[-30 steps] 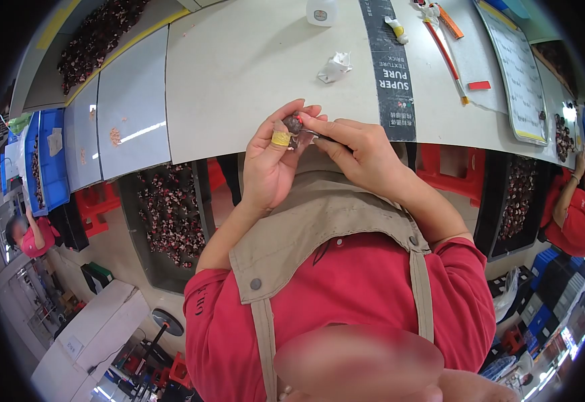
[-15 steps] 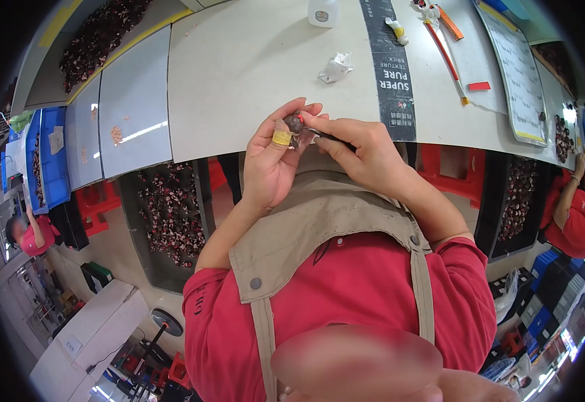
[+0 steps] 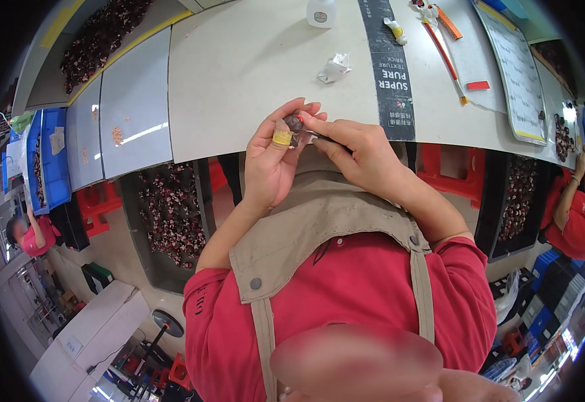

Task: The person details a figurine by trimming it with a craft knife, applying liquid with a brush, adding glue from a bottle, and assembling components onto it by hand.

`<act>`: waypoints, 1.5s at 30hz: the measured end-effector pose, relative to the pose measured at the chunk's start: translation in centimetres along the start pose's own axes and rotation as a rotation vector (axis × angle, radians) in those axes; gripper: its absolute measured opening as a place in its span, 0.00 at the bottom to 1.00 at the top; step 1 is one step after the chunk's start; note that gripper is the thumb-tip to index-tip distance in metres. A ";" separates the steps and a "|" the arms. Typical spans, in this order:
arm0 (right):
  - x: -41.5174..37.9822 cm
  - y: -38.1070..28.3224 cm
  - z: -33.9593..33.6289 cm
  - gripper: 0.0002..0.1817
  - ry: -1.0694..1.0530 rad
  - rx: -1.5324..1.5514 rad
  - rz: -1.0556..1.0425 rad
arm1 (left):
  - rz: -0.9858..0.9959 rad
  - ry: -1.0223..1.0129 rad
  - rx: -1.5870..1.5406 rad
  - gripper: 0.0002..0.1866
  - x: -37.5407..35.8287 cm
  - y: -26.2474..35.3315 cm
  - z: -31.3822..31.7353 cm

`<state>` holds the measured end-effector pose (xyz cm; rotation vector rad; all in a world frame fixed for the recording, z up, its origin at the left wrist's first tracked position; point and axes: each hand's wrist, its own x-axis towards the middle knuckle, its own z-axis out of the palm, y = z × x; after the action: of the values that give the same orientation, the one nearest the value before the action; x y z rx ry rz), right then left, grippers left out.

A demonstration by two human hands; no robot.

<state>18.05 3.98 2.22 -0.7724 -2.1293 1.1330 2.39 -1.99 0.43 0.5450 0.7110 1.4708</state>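
A small dark-brown round piece, like a nut or dried fruit, is pinched in the fingers of my left hand. Yellow tape wraps a digit of that hand. My right hand is closed around a thin knife-like tool with a dark handle. Its front end points at the round piece. A bright red spot shows where the right fingertips meet the piece. Both hands are at the table's near edge, in front of my apron.
On the table are a crumpled white wrapper, a white bottle, a red-orange stick and a white tray. Bins of dark red pieces stand at left and right. Other people sit at both sides.
Both hands keep almost the same place. The right hand and its tool have shifted very slightly, with the handle a little lower.
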 end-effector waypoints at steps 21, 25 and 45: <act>0.1 -0.1 -0.2 0.19 -0.028 0.050 0.066 | -0.007 -0.001 -0.012 0.21 0.1 -0.1 -0.2; 0.3 0.0 -0.2 0.20 -0.033 0.041 0.070 | -0.002 0.003 0.006 0.21 0.1 0.0 -0.2; 0.2 0.3 -1.1 0.19 -0.037 -0.067 0.052 | -0.093 0.102 -0.169 0.23 0.7 0.0 0.2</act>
<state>18.78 4.88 2.49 -0.8478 -2.1990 1.1150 2.48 -1.32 0.50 0.3051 0.6752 1.4630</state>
